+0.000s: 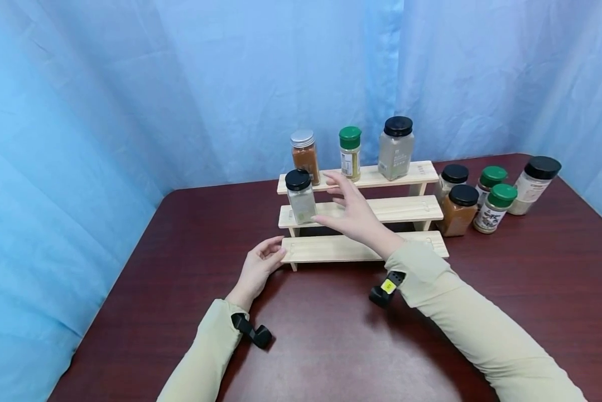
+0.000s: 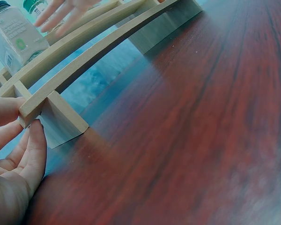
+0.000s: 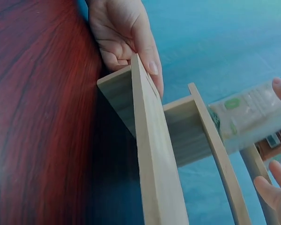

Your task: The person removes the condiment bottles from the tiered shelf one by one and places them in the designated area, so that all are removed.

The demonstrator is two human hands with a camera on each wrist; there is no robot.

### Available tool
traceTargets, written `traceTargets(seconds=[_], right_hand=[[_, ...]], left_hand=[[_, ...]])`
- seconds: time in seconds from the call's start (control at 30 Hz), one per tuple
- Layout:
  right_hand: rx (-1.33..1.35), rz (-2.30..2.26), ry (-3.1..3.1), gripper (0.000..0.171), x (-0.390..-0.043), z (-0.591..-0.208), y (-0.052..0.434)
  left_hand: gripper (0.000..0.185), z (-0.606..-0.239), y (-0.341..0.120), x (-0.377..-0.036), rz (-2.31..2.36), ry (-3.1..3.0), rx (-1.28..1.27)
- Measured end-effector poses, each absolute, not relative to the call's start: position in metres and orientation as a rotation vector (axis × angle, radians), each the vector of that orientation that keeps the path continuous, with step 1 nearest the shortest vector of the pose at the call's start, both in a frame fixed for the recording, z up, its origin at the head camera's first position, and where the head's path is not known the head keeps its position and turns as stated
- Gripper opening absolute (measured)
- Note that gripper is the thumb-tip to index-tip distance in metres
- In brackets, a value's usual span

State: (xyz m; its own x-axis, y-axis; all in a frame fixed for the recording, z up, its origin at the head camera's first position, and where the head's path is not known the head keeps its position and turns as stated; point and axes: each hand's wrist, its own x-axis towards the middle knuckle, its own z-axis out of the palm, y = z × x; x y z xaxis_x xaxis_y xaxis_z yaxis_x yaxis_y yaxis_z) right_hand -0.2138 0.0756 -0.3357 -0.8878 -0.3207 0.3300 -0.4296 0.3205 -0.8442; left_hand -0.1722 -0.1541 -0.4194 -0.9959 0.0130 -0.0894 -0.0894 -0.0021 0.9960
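Observation:
A three-tier wooden spice rack (image 1: pixel 331 249) stands on the table. My left hand (image 1: pixel 256 269) pinches the left end of its lowest shelf, thumb on top and fingers beneath in the left wrist view. On the left of the middle shelf stands a clear spice jar (image 1: pixel 303 205) with a black lid and pale contents. Beside that jar is my right hand (image 1: pixel 353 215), fingers spread and thumb close to the jar's lower side. Along the top shelf stand a silver-lidded jar (image 1: pixel 306 159) of brown spice, a green-capped bottle (image 1: pixel 350 159) and a larger black-lidded jar (image 1: pixel 396 152).
Right of the rack several more containers are grouped on the table, among them a black-lidded brown spice jar (image 1: pixel 458 213), a green-capped bottle (image 1: pixel 491 212) and a tall black-lidded jar (image 1: pixel 530 190). Blue curtains (image 1: pixel 230 84) hang behind the dark red table (image 1: pixel 331 335).

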Motion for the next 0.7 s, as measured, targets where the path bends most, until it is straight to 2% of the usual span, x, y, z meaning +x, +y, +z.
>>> traceTargets(seconds=[0.33, 0.7], right_hand=[[0.853, 1.561, -2.427, 0.085, -0.221, -0.337, 0.057], [0.83, 1.526, -2.411, 0.088, -0.225, -0.35, 0.045]], left_hand=[[0.041, -0.418, -0.154, -0.171, 2.178, 2.163, -0.069], [0.042, -0.421, -0.156, -0.172, 2.173, 2.164, -0.064]])
